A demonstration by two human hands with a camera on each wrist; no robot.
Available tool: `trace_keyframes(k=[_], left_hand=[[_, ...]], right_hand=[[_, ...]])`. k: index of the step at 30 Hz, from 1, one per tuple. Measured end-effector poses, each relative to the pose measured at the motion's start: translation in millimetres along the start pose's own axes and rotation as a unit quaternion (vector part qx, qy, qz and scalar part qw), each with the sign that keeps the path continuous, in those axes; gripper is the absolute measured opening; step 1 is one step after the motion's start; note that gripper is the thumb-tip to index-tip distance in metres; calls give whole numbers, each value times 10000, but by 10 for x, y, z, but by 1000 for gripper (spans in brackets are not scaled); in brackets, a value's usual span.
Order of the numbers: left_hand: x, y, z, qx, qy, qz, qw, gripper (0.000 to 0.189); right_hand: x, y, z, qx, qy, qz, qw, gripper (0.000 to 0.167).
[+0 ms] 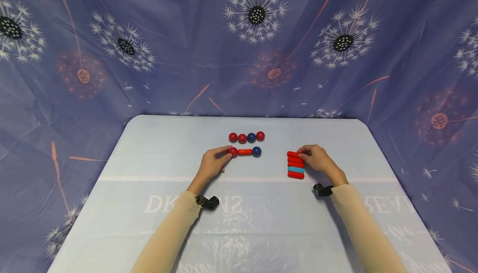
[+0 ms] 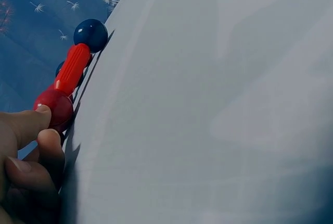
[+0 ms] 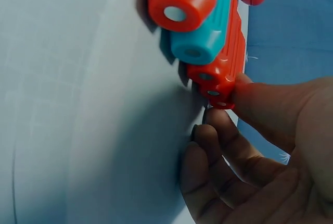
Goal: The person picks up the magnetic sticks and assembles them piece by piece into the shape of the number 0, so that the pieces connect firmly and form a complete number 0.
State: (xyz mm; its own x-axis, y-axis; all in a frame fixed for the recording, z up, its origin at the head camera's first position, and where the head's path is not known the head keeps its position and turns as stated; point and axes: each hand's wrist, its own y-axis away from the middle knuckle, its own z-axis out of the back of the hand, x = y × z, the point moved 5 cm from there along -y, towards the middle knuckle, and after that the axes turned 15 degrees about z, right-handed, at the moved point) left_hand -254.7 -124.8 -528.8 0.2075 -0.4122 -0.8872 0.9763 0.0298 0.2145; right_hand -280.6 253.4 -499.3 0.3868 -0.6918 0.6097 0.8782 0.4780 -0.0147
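A red ball (image 1: 233, 152), a red ridged rod (image 1: 245, 152) and a dark blue ball (image 1: 256, 152) form one straight piece, the rod between the balls. My left hand (image 1: 210, 165) pinches the red ball at the piece's left end between thumb and fingers. To the right, several short rods lie side by side in a column, all red except one light blue rod (image 3: 195, 47). My right hand (image 1: 317, 159) pinches the farthest red rod (image 1: 292, 154) by its right end, thumb on it. Small metallic discs show in the rods' ends in the right wrist view.
Behind the joined piece stands a row of balls: red ones, such as the leftmost red ball (image 1: 233, 137), and one blue ball (image 1: 252, 137). All lie on a white table (image 1: 168, 140) with printed lettering. A purple dandelion-patterned cloth (image 1: 186, 57) hangs behind it.
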Motion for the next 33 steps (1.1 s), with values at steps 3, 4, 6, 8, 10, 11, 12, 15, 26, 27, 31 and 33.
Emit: trace_keyframes(k=[3, 4, 6, 8, 10, 11, 12, 15, 26, 27, 31, 33], left_hand=[[2, 1, 3, -15, -26, 5, 10000, 35], [5, -1, 4, -19, -41, 10, 10000, 36], [8, -1, 7, -27, -63, 10, 10000, 36], [7, 0, 13, -43, -64, 6, 10000, 37], [2, 2, 17, -50, -61, -18, 10000, 37], [-2, 4, 19, -46, -57, -33, 10000, 37], [-5, 4, 20, -40, -53, -47, 10000, 37], [-2, 8, 19, 12, -60, -47, 10000, 37], [30, 23, 40, -21, -34, 2, 10000, 36], [31, 23, 36, -13, -34, 17, 10000, 36], [18, 19, 19, 1, -35, -3, 10000, 36], [12, 18, 10, 10, -30, -7, 10000, 35]], right_hand=[[2, 3, 4, -89, -11, -39, 10000, 24], [8, 5, 8, -127, -19, -80, 9999, 24], [30, 12, 18, -222, -74, -165, 9996, 25], [61, 16, 30, -319, -127, -201, 9992, 26], [85, 22, 41, -447, -154, -248, 9986, 26], [100, 26, 45, -516, -177, -249, 9982, 26], [113, 30, 48, -593, -191, -251, 9977, 25], [163, 47, 45, -820, -221, -217, 9962, 22], [391, 14, -63, -1172, -518, 256, 9914, 13], [405, 11, -77, -1168, -531, 273, 9914, 13], [471, 3, -109, -1216, -565, 315, 9905, 11], [502, 2, -123, -1229, -624, 321, 9899, 10]])
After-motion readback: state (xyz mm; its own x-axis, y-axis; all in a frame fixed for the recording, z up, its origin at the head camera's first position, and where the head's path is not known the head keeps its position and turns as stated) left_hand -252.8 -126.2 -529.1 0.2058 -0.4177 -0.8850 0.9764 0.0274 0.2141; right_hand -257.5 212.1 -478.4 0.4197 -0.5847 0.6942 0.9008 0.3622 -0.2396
